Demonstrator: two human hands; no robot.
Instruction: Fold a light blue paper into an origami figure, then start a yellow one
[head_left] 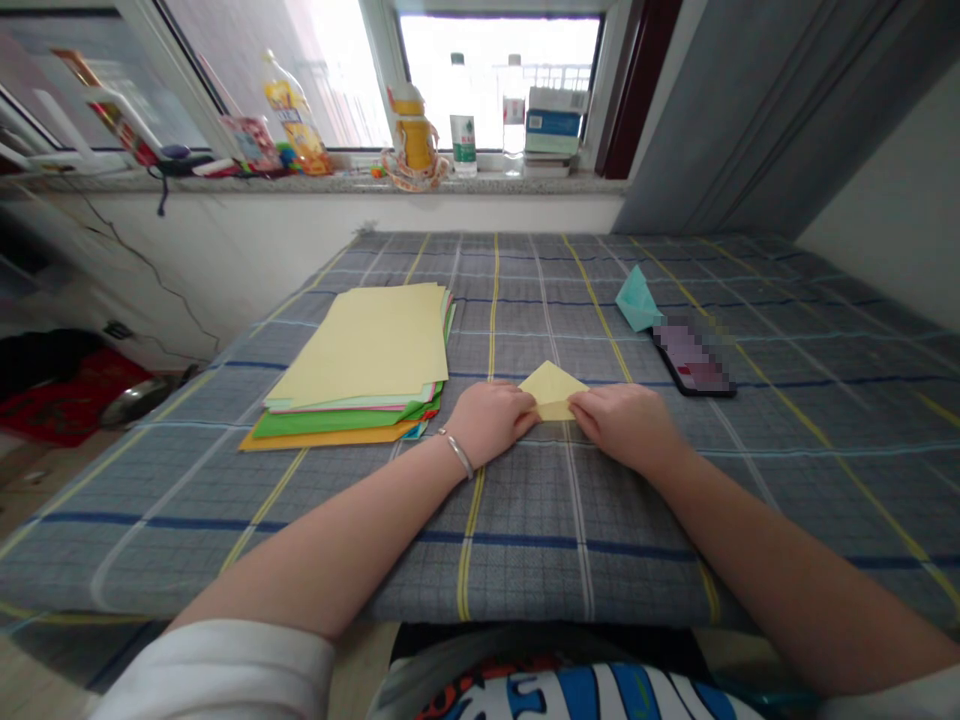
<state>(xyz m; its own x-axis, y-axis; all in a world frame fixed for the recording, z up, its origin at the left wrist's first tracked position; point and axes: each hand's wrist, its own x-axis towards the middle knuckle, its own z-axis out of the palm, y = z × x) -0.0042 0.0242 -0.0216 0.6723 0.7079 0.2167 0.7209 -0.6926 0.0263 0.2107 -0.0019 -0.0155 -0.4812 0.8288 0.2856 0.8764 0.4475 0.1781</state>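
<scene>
A small folded piece of yellow paper (551, 386) lies on the grey checked cloth (525, 500) in front of me. My left hand (487, 418), with a bracelet on the wrist, has its fingers curled and pinches the paper's left edge. My right hand (624, 424) is curled too and presses the paper's right edge. Both hands rest on the cloth, close together, with the paper's pointed tip showing above them.
A stack of coloured paper sheets (364, 365), yellow on top, lies to the left. A teal folded paper shape (637, 298) and a phone (694, 358) lie to the right. Bottles (463, 125) and boxes stand on the windowsill behind.
</scene>
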